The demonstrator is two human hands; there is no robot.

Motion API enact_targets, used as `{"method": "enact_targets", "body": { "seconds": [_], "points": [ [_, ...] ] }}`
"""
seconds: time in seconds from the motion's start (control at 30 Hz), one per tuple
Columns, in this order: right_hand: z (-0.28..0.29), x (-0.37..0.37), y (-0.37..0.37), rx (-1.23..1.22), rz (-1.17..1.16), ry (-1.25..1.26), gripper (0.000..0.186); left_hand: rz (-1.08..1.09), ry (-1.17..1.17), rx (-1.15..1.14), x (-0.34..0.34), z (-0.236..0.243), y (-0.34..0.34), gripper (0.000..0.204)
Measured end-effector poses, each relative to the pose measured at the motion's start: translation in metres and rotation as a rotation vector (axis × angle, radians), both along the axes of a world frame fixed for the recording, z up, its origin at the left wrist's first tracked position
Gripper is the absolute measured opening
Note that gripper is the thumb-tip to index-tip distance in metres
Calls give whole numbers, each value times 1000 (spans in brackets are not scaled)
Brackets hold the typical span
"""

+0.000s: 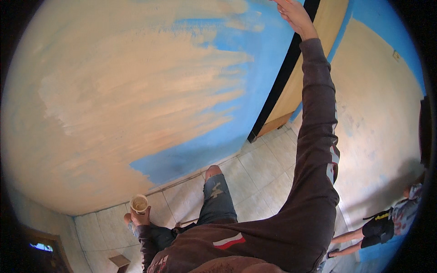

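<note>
My left hand [140,216] is wrapped round a small white cup [139,203] with pale, creamy contents, low at the left by my legs. My right hand [295,17] is raised high at the top edge, beside the wall [114,82], with its fingers partly curled. What it holds, if anything, is cut off by the picture's edge. The wall carries streaky beige paint over bright blue, and blue shows along its right side and lower part.
A dark-edged wooden door frame [291,73] stands right of the wall. Another beige and blue wall [364,91] is at the right, with a person in shorts [380,230] near it. Below are floor tiles [255,166] and, lower left, a small brown square object [119,260].
</note>
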State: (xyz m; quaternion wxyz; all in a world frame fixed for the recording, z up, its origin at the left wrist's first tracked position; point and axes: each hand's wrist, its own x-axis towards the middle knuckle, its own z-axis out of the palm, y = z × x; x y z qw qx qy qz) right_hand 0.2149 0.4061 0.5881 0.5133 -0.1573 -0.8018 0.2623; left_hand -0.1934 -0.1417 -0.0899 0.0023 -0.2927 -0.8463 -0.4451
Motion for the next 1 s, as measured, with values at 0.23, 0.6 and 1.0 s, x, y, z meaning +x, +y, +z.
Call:
{"method": "enact_targets", "body": {
  "seconds": [0.23,0.6,1.0],
  "points": [
    [8,-20,10,1,-246,-98,29,32,-150,-6,8,14,-3,95],
    [-22,80,63,70,-551,32,40,27,-76,-7,10,-2,-10,94],
    [-14,-58,-6,180,-266,-34,28,90,35,-108,0,-10,-9,94]
  ]
}}
